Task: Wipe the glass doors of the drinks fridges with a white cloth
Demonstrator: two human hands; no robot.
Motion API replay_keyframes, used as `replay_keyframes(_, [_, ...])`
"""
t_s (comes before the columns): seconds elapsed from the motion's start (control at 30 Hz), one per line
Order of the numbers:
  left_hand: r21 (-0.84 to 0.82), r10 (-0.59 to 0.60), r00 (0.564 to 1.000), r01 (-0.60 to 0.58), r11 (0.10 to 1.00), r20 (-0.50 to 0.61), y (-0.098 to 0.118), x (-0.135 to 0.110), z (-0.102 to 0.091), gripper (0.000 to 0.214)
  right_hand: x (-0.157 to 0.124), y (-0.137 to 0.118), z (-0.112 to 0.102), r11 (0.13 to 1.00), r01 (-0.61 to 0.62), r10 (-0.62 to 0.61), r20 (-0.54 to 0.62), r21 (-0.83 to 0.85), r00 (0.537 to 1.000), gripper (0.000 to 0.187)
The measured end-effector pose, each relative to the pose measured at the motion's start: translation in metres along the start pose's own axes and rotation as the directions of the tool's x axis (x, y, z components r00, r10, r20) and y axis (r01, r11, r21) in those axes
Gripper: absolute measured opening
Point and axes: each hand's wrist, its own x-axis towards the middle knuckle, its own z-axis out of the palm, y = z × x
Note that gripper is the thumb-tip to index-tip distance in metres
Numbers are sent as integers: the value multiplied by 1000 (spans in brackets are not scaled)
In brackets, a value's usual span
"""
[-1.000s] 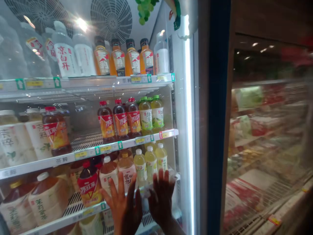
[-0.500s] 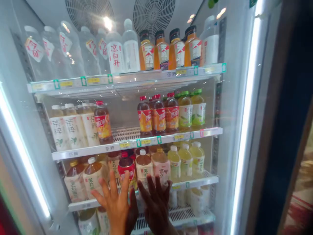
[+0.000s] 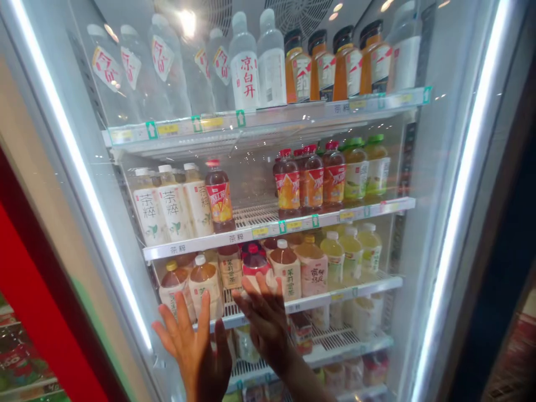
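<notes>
At 12 o'clock, the clear plastic water bottle with a white label (image 3: 245, 78) reads 凉白开 in red. At 9 o'clock the cream-white plastic bottles (image 3: 161, 207) read 茶粹, as does the white shelf-edge strip (image 3: 178, 249) below them. The red-capped dark tea bottles (image 3: 304, 181) at 2 o'clock carry 冰红茶; the white-capped amber bottle (image 3: 288, 279) at 1 o'clock of the right hand (image 3: 266, 326) shows 茉莉.

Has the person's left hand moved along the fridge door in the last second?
Yes. The left hand slid left: from before the pink-labelled bottle to the leftmost bottles on that shelf.
</notes>
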Motion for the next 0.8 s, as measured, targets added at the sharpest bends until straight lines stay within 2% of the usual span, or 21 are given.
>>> replay_keyframes(0.07, [-21,-11,1000,11,1000,7,-7,-1,-7,83,16,-4,4,999,-44,45,41,-30,998,61])
replay_keyframes(0.17, [-43,-30,999,31,999,20,-17,-7,-13,82,28,-12,7,987,-112,115,20,-117,993,65])
replay_keyframes(0.33, [-96,-56,998,59,994,34,-29,-19,-15,82,-18,-32,13,980,-64,77,62,-187,995,71])
replay_keyframes(0.4, [-119,-57,998,59,991,23,-30,-19,-14,83,-23,-35,14,977,-50,66,71,-206,995,72])
replay_keyframes(0.6, [-159,-36,999,39,987,21,-23,-15,-12,83,32,-29,13,959,-35,63,92,-280,994,78])
replay_keyframes(0.67, [-155,-20,1000,20,988,-1,-21,-17,-9,80,21,-29,13,960,-12,44,109,-280,993,76])
replay_keyframes(0.8, [-122,18,1000,-20,992,-22,-21,-20,-2,77,-49,-28,17,957,12,14,90,-289,996,67])
